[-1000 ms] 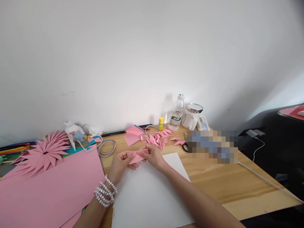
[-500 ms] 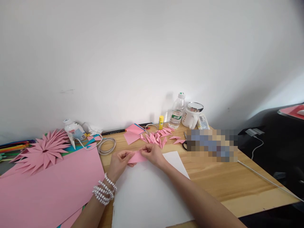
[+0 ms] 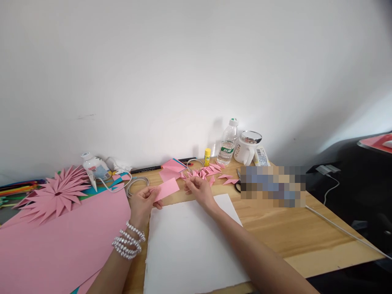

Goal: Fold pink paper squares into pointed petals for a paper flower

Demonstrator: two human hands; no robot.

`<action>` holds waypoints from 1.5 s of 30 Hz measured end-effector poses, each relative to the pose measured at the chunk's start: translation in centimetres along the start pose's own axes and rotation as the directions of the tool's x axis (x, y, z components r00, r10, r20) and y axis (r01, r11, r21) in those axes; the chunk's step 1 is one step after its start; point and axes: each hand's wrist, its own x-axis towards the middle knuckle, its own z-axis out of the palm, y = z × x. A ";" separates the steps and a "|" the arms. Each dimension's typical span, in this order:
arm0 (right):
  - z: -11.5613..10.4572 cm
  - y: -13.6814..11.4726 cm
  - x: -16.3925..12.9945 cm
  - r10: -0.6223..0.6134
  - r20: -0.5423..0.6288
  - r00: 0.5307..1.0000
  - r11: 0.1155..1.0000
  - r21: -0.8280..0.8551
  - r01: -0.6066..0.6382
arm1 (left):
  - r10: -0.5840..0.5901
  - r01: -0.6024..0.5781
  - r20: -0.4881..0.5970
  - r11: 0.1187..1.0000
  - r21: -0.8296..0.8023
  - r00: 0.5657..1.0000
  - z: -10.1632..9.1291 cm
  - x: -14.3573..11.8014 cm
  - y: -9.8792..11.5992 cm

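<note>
My left hand [image 3: 142, 203], with bead bracelets on the wrist, pinches a small pink paper piece [image 3: 166, 188] by its left end and holds it tilted above the desk. My right hand [image 3: 198, 189] is off the paper, fingers loosely apart, just in front of a pile of folded pink paper points [image 3: 206, 174]. Below both hands lies a white sheet [image 3: 190, 245]. A finished pink paper flower [image 3: 54, 194] rests at the left on a large pink sheet [image 3: 58, 241].
On the wooden desk [image 3: 290, 232] stand a glue gun [image 3: 93, 169] with coiled cord, a yellow glue stick [image 3: 207, 156], a water bottle [image 3: 228, 142], a white mug [image 3: 247, 148] and scissors [image 3: 237, 184]. Flat pink squares [image 3: 171, 168] lie behind the hands. A white wall is close behind.
The right hand let go of the pink piece and moved right toward the folded points. The left hand drew the piece left and tipped it up, now unfolded wider.
</note>
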 end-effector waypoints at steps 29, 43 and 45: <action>0.0 0.6 -0.5 0.022 0.092 0.996 0.998 0.063 -0.028 | -0.192 0.284 0.428 0.945 -0.163 0.883 1.2 -1.1 0.4; 0.4 -0.6 -1.3 0.164 0.174 0.971 0.984 0.045 -0.174 | -0.196 0.266 0.406 0.956 -0.124 0.893 1.1 -0.7 -0.9; 0.3 -0.6 -1.3 0.166 0.178 0.970 0.984 0.033 -0.174 | -0.205 0.270 0.404 0.957 -0.109 0.892 1.1 -0.7 -0.8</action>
